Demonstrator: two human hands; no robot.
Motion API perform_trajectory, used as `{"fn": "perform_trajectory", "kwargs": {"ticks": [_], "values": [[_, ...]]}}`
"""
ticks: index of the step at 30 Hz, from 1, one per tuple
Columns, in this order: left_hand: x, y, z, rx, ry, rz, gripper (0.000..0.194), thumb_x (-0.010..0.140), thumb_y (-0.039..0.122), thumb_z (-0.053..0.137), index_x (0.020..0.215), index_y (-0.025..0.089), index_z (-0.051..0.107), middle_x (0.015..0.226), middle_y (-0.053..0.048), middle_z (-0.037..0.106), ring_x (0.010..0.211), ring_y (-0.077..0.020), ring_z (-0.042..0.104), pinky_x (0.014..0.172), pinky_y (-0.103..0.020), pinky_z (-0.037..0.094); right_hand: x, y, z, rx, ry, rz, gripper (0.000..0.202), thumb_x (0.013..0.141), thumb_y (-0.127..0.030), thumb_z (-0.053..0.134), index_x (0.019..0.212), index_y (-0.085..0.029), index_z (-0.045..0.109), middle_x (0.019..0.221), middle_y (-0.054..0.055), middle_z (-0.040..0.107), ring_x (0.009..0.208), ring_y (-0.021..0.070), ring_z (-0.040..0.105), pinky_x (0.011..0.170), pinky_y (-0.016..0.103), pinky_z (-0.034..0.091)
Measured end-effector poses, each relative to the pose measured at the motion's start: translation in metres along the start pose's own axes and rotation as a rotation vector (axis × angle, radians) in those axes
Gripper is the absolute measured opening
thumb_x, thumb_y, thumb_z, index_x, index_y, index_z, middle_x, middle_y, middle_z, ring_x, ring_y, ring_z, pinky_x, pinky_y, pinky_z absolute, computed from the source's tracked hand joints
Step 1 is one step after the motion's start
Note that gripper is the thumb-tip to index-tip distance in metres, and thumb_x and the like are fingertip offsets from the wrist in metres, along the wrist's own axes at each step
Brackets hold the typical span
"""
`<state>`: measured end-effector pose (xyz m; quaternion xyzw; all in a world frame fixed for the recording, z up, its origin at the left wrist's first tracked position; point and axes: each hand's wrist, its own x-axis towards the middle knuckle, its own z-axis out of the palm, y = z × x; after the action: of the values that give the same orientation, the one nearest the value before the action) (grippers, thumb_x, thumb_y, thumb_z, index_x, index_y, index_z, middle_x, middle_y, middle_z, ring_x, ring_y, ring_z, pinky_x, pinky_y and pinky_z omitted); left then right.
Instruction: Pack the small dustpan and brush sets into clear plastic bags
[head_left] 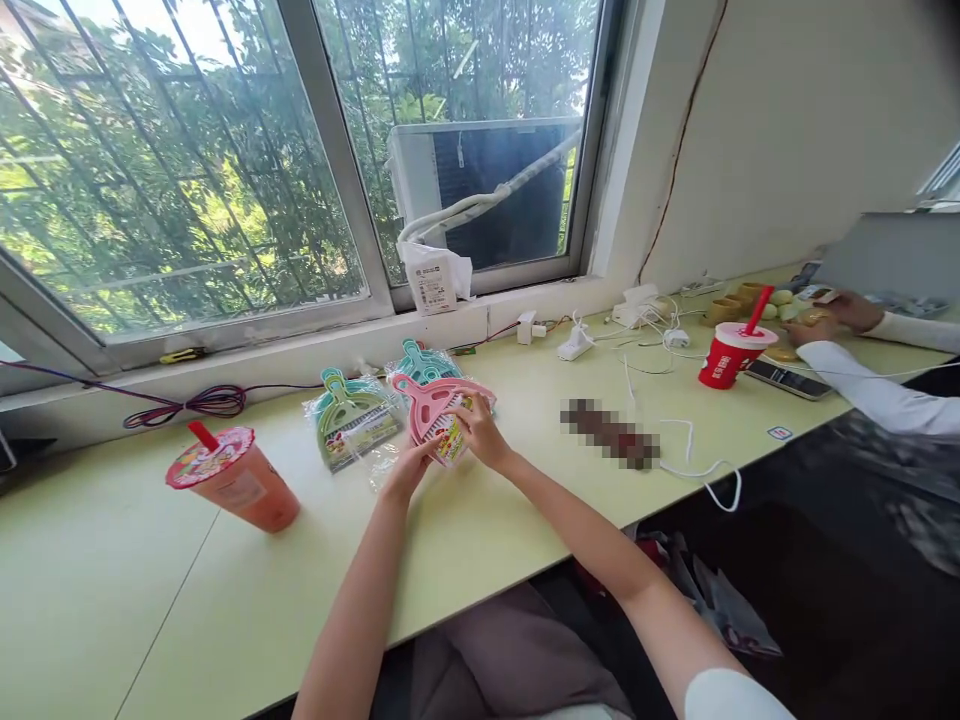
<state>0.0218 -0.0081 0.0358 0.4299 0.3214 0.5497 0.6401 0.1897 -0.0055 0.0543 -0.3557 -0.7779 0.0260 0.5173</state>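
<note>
A pink dustpan-and-brush set (433,405) with a printed label is held up over the pale green table (480,520). My left hand (409,466) grips its lower left edge. The fingers of my right hand (478,430) are closed on its right side, by the label. Left of it lies a green set (349,420) in clear plastic wrap. Behind the pink set, partly hidden, are teal sets (424,362), also in clear wrap.
A pink drink cup (251,488) stands at the left. Farther right are a blurred brown item (609,433), white cables (724,480), a red cup (726,362), a phone (787,380) and another person's hands (825,320). A box (433,284) sits on the windowsill.
</note>
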Motion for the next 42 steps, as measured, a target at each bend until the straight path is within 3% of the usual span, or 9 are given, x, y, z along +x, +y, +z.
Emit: {"fn": "perform_trajectory", "kwargs": {"ticks": [6,9,15,20,26,30,33,37,42], "values": [[0.000,0.002,0.000,0.026,0.057,0.034,0.077,0.060,0.012,0.078,0.131,0.022,0.049,0.114,-0.008,0.067,0.100,-0.0226,0.066,0.089,-0.035,0.055,-0.001,0.005,-0.002,-0.117,-0.010,0.106,0.040,0.081,-0.005,0.050,0.112,-0.028,0.064,0.136,0.006,0.043,0.130,0.0264,0.035,0.108,0.048,0.032],[0.001,0.005,0.000,0.008,0.090,0.052,0.076,0.061,0.013,0.078,0.131,0.021,0.049,0.114,-0.009,0.067,0.103,-0.0239,0.065,0.093,-0.037,0.053,0.000,0.001,-0.004,-0.128,0.109,0.233,0.051,0.080,-0.010,0.055,0.127,-0.028,0.052,0.143,0.007,0.037,0.135,0.0270,0.029,0.111,0.049,0.028],[0.003,0.012,-0.004,-0.031,0.093,0.062,0.076,0.061,0.017,0.080,0.130,0.020,0.048,0.117,-0.010,0.066,0.110,-0.0268,0.062,0.097,-0.041,0.051,0.000,0.002,0.006,0.373,0.387,0.645,0.057,0.080,-0.032,0.060,0.132,-0.024,0.039,0.144,0.014,0.035,0.126,0.0264,0.043,0.101,0.045,0.043],[0.001,0.010,-0.002,-0.008,0.026,0.090,0.082,0.060,0.017,0.081,0.133,0.020,0.046,0.123,-0.010,0.063,0.115,-0.0288,0.059,0.100,-0.043,0.049,-0.003,0.006,0.015,0.997,0.160,0.904,0.046,0.071,-0.038,0.071,0.110,-0.020,0.055,0.115,0.009,0.065,0.100,0.0221,0.064,0.085,0.036,0.054],[-0.003,0.012,0.007,0.047,0.025,0.066,0.082,0.067,0.023,0.078,0.140,0.026,0.040,0.126,-0.007,0.062,0.110,-0.0245,0.062,0.093,-0.038,0.051,-0.001,0.009,0.008,1.163,0.102,1.053,0.024,0.070,-0.025,0.075,0.089,-0.018,0.062,0.084,0.004,0.073,0.072,0.0188,0.069,0.067,0.031,0.058],[-0.004,0.019,0.002,0.253,0.016,0.009,0.052,0.082,0.050,0.060,0.126,0.022,0.055,0.106,-0.010,0.069,0.088,-0.0234,0.067,0.070,-0.032,0.054,0.003,0.012,-0.002,1.220,0.162,1.126,0.014,0.071,-0.012,0.070,0.083,-0.018,0.063,0.080,0.003,0.073,0.067,0.0165,0.069,0.064,0.028,0.058],[-0.003,0.023,-0.008,0.489,0.248,0.164,0.050,0.087,0.059,0.044,0.111,0.018,0.063,0.097,-0.012,0.069,0.094,-0.0258,0.065,0.079,-0.035,0.051,0.007,0.015,-0.009,1.255,0.172,1.107,0.015,0.073,-0.010,0.067,0.085,-0.018,0.064,0.084,0.003,0.074,0.071,0.0165,0.070,0.066,0.028,0.059],[-0.003,0.024,-0.030,1.000,0.635,0.345,0.054,0.071,0.045,0.073,0.118,0.021,0.060,0.132,-0.016,0.055,0.131,-0.0369,0.039,0.109,-0.051,0.026,0.008,0.020,-0.013,1.278,0.208,1.059,0.015,0.074,-0.010,0.067,0.087,-0.017,0.063,0.085,0.002,0.074,0.072,0.0164,0.070,0.067,0.028,0.059],[-0.002,0.021,-0.053,1.394,0.589,0.128,0.040,0.061,0.022,0.080,0.099,0.017,0.069,0.133,-0.017,0.055,0.125,-0.0430,0.043,0.108,-0.059,0.019,0.003,0.028,-0.013,1.267,0.253,1.087,0.015,0.075,-0.007,0.063,0.086,-0.017,0.062,0.085,0.003,0.073,0.071,0.0164,0.069,0.069,0.030,0.060]]}}
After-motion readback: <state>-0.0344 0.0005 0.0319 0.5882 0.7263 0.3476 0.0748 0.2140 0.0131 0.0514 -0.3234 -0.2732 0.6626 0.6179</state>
